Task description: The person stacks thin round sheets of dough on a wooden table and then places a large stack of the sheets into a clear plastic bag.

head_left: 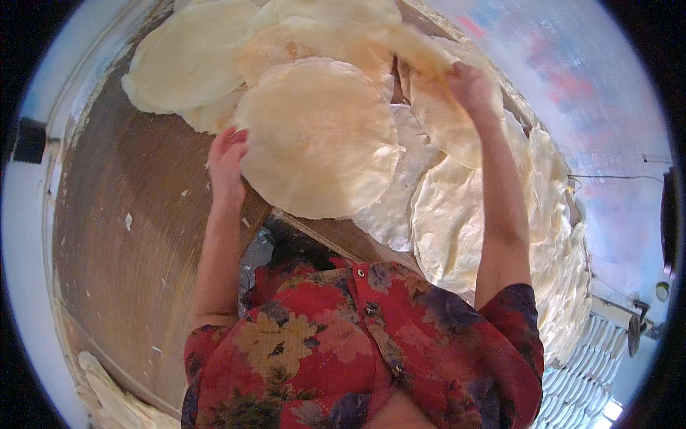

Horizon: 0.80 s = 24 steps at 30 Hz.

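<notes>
Large, thin, round flatbreads lie over the far part of a brown wooden table. One pale flatbread rests in front of me, partly on top of others. My left hand is at its left edge, fingers bent and slightly apart; whether they touch the rim is hard to see. My right hand is farther off to the right, closed on the edge of another flatbread, which is blurred and raised at that side. Beneath that hand is a further flatbread.
The brown table top stretches along my left, with small pale flakes on it. Overlapping wrinkled flatbreads cover the right side down to a slatted shutter. A painted wall borders the far right. More flatbread shows at lower left.
</notes>
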Tool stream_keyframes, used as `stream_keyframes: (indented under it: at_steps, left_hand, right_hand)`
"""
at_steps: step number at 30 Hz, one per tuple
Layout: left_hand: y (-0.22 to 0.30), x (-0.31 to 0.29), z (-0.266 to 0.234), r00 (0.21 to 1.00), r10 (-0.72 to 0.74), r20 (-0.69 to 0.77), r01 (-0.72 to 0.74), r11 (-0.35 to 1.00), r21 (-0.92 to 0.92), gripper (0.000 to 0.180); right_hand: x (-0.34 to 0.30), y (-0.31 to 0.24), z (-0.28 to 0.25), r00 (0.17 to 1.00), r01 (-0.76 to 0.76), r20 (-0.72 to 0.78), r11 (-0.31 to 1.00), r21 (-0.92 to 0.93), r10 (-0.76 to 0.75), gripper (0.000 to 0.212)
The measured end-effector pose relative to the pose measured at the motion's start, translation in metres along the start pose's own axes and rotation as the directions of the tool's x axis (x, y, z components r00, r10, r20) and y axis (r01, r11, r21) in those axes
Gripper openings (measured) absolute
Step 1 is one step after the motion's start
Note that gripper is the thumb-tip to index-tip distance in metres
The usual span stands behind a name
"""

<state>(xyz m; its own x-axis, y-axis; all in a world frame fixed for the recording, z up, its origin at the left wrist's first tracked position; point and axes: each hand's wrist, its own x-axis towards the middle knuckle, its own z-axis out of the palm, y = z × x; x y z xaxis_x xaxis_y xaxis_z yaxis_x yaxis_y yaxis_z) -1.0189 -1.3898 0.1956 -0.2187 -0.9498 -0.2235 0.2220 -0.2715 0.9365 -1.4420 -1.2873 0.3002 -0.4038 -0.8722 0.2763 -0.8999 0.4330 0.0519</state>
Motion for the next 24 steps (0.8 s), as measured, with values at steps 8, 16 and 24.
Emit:
stream_keyframes:
  at_steps: [8, 16, 24]
  left_hand:
    - [0.002, -0.013, -0.046, 0.964, -0.229, -0.132, 0.226, 0.973, -0.038, 0.038]
    - [0.011, 0.018, -0.041, 0.94, -0.342, 0.003, 0.34, 0.934, 0.113, 0.049]
    - [-0.016, 0.042, -0.036, 0.976, -0.216, 0.035, 0.203, 0.954, 0.221, 0.049]
  right_hand:
    - [-0.11, -0.191, -0.059, 0.812, 0.543, -0.275, 0.839, 0.029, -0.516, 0.004]
    - [-0.211, -0.243, 0.015, 0.85, 0.393, -0.067, 0.544, 0.741, -0.522, 0.042]
    - [-0.249, -0.141, 0.028, 0.994, -0.068, 0.108, 0.616, 0.785, -0.028, 0.022]
